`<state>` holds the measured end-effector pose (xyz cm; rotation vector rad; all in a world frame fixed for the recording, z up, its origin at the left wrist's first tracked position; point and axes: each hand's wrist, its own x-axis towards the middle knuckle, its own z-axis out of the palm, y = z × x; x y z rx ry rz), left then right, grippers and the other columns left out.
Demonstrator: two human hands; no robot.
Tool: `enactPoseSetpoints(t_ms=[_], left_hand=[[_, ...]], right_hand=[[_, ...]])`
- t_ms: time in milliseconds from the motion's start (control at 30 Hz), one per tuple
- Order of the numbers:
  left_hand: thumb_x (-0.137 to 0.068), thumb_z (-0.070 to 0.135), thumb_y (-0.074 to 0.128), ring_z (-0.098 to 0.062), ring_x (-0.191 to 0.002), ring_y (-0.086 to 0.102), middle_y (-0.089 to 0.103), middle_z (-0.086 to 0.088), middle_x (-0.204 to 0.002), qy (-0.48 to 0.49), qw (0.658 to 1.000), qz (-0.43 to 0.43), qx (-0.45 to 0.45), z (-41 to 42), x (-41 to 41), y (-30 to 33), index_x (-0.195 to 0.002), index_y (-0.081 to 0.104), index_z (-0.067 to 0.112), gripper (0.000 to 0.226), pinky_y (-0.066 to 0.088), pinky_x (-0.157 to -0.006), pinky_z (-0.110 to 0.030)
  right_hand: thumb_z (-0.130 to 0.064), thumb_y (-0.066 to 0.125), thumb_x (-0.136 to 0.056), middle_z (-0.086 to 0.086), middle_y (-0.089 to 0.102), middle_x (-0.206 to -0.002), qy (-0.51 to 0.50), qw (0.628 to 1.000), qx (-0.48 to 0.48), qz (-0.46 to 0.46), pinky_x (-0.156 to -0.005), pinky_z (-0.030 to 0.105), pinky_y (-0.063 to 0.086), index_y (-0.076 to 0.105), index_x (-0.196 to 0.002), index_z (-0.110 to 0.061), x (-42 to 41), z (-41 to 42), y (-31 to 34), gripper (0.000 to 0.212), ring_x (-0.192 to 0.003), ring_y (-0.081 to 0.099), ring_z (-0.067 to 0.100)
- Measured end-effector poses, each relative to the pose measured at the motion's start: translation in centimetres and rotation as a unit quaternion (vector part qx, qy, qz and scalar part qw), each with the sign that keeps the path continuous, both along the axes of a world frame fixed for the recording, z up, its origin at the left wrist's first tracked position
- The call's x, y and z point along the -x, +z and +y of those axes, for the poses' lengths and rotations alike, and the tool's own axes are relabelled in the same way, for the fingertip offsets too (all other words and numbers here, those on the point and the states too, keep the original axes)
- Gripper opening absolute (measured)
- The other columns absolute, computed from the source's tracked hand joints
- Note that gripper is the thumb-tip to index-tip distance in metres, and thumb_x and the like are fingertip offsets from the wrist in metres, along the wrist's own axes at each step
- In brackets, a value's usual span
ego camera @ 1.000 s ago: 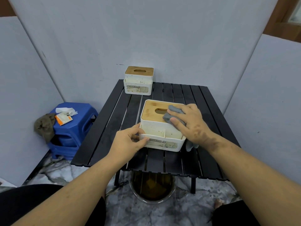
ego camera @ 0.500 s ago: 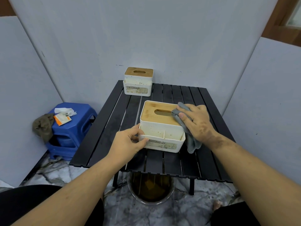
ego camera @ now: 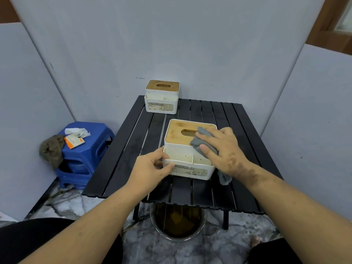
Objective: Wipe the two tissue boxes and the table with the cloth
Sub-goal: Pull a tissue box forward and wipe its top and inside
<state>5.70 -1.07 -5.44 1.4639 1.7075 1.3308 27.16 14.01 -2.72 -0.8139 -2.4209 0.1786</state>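
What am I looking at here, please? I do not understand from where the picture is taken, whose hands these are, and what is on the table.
A person wears a camera on the head, so you look down at their own two arms. No machine is here. The left hand grips the near tissue box at its front corner and steadies it. The right hand presses a grey cloth flat on the box's wooden lid. A second tissue box stands at the far edge of the black slatted table. Beside the table is a blue stool with small packets, and below it a basin.

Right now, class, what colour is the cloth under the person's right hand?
Grey. The cloth shows best in the head view, on the near tissue box.
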Motion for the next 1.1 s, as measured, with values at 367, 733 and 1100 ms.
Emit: enactPoseSetpoints(t_ms=[367, 733, 1100], left_hand=[[-0.090, 0.015, 0.079, -0.006, -0.101, 0.074, 0.068, 0.036, -0.115, 0.002, 1.000, 0.010, -0.001, 0.3, 0.3, -0.2, -0.069, 0.066, 0.029, 0.029, 0.065, -0.080, -0.031], [-0.090, 0.015, 0.079, -0.007, -0.101, 0.075, 0.070, 0.029, -0.120, 0.000, 1.000, 0.012, -0.005, 0.3, 0.3, -0.3, -0.069, 0.067, 0.035, 0.032, 0.065, -0.080, -0.031], [-0.090, 0.011, 0.079, -0.006, -0.094, 0.075, 0.072, 0.031, -0.115, 0.009, 1.000, 0.005, 0.000, 0.2, 0.3, -0.4, -0.074, 0.069, 0.023, 0.022, 0.062, -0.074, -0.023]], right_hand=[[-0.054, 0.028, -0.098, -0.019, 0.036, -0.154, 0.016, 0.998, -0.021, -0.059, -0.099, 0.034, 0.035, 0.035, -0.152, -0.028, -0.7, 0.6, 0.4, 0.060, -0.104, 0.029, 0.011], [-0.043, 0.031, -0.100, -0.006, 0.045, -0.151, 0.026, 0.999, 0.017, -0.008, -0.117, 0.040, 0.025, 0.042, -0.149, -0.017, -0.5, 0.8, -0.1, 0.056, -0.139, 0.031, 0.012], [-0.048, 0.032, -0.097, -0.006, 0.048, -0.148, 0.043, 0.998, 0.044, 0.011, -0.114, 0.041, 0.025, 0.044, -0.147, -0.020, -0.1, 0.2, -0.3, 0.058, -0.131, 0.035, 0.014]])
